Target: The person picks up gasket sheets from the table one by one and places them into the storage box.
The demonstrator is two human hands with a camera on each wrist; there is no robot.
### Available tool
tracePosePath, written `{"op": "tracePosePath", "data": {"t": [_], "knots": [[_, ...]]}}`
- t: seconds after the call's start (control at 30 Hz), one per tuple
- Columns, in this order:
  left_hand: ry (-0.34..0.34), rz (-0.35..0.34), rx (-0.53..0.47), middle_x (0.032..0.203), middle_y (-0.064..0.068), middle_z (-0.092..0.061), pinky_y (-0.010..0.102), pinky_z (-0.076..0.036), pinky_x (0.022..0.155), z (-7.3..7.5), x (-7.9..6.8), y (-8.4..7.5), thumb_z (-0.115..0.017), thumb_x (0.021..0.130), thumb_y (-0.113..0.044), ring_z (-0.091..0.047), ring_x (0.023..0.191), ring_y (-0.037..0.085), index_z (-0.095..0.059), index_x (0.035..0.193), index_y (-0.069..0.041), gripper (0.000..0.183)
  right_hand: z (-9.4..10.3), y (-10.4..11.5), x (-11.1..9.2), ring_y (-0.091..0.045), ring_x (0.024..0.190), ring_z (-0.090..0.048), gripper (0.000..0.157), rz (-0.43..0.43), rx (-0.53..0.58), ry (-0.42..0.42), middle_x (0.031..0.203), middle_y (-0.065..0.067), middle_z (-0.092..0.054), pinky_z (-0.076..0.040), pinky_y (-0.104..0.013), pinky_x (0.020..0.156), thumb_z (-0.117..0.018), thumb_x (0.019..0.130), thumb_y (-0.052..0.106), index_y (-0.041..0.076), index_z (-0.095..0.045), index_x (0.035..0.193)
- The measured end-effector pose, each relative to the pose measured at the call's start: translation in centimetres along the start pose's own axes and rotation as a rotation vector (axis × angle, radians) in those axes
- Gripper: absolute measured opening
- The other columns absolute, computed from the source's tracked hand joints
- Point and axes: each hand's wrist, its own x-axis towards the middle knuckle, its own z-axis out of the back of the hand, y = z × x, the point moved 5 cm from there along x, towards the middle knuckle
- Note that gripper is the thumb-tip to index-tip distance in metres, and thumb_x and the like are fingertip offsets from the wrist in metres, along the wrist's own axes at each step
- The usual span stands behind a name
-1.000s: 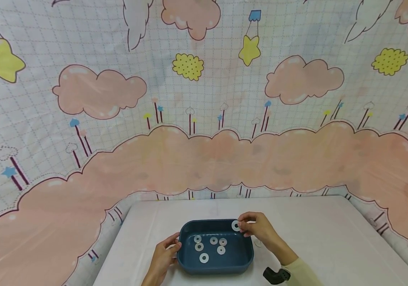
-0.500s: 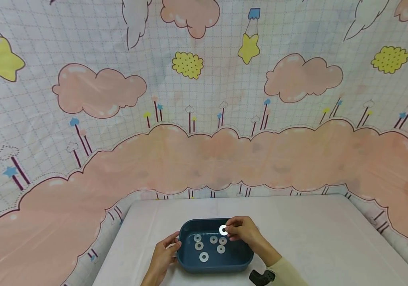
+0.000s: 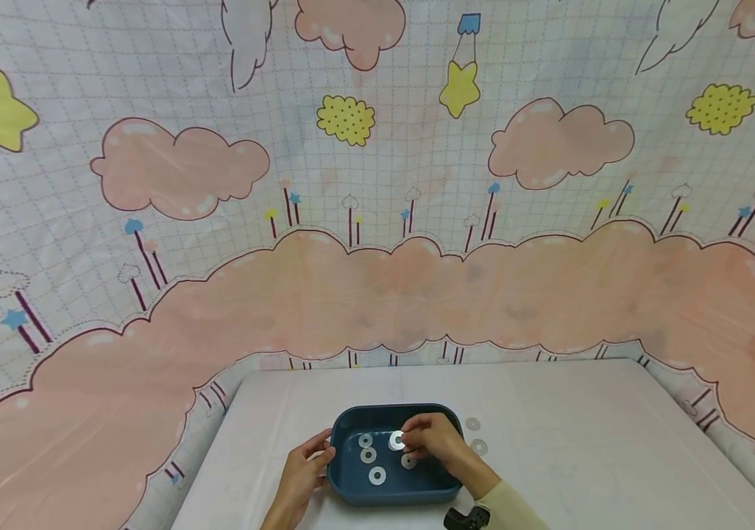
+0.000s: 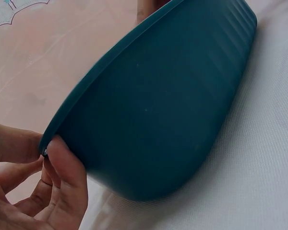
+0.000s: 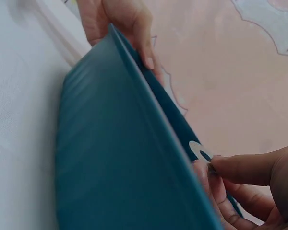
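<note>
A dark blue rectangular tray [image 3: 351, 492] with raised walls stands on the white table. My left hand [image 3: 301, 471] pinches its left rim between thumb and fingers, as the left wrist view shows up close. Over the tray's inside, my right hand [image 3: 436, 442] pinches a flat white washer [image 3: 396, 441] by its edge; the right wrist view shows that washer [image 5: 197, 148] between thumb and fingertips. Several more washers lie on the tray floor, among them a larger washer [image 3: 377, 476] near the front and a partly covered washer [image 3: 408, 461] under the right hand.
Two pale washers lie on the table right of the tray, one farther washer [image 3: 473, 424] and one nearer washer [image 3: 479, 447]. The white table [image 3: 589, 442] reaches back to a patterned cloth backdrop [image 3: 417, 294]. A black device [image 3: 466, 518] sits on the right wrist.
My right hand has carried the washer left and nearer, from the tray's back right corner to over its middle. Two washers on the table have come into full view. The left hand keeps its place.
</note>
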Motion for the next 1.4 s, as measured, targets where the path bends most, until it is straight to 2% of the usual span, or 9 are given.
{"op": "tracePosePath", "data": {"t": [0.27,0.53,0.77,1.0,1.4], "knots": [[0.000,0.014,0.000,0.109,0.007,-0.050,0.030,-0.047,0.060,0.0,0.0,-0.1,-0.062,0.094,-0.008,-0.054,0.088,0.018,-0.052,0.140,0.000,0.048,-0.8,-1.1,0.3,-0.015,0.066,-0.069,0.019,-0.067,0.009,0.040,0.077,-0.007,-0.069,-0.060,-0.034,0.065,-0.066,0.086,0.001,-0.010,-0.065,0.102],[-0.008,0.017,-0.001,0.109,0.007,-0.050,0.030,-0.047,0.060,0.0,-0.1,-0.1,-0.062,0.093,-0.008,-0.054,0.089,0.019,-0.053,0.139,-0.001,0.048,-0.8,-1.5,0.3,-0.017,0.070,-0.071,0.019,-0.101,-0.030,0.040,0.084,-0.012,-0.071,-0.060,-0.033,0.065,-0.066,0.087,0.000,-0.010,-0.066,0.102],[-0.002,0.019,-0.003,0.109,0.007,-0.050,0.031,-0.047,0.060,-0.1,-0.1,-0.1,-0.062,0.093,-0.008,-0.054,0.088,0.018,-0.052,0.140,0.000,0.048,-0.4,-0.9,-0.1,-0.018,0.072,-0.071,0.023,-0.062,-0.010,0.020,0.084,-0.012,-0.070,-0.060,-0.035,0.067,-0.065,0.086,0.001,-0.012,-0.064,0.105],[-0.009,0.016,-0.003,0.109,0.007,-0.050,0.030,-0.047,0.060,0.0,0.0,-0.1,-0.062,0.093,-0.008,-0.053,0.088,0.018,-0.053,0.139,-0.001,0.048,1.2,0.4,-1.0,-0.018,0.075,-0.071,0.022,-0.014,-0.031,-0.033,0.093,-0.018,-0.069,-0.060,-0.034,0.069,-0.066,0.089,0.006,-0.008,-0.064,0.105],[-0.014,0.013,0.002,0.109,0.006,-0.050,0.030,-0.047,0.059,0.1,0.2,0.2,-0.062,0.093,-0.007,-0.054,0.087,0.018,-0.053,0.139,-0.001,0.047,3.7,2.2,-2.7,-0.019,0.080,-0.071,0.021,0.049,0.020,-0.065,0.086,-0.007,-0.068,-0.060,-0.034,0.072,-0.066,0.089,0.007,-0.007,-0.063,0.104]]}}
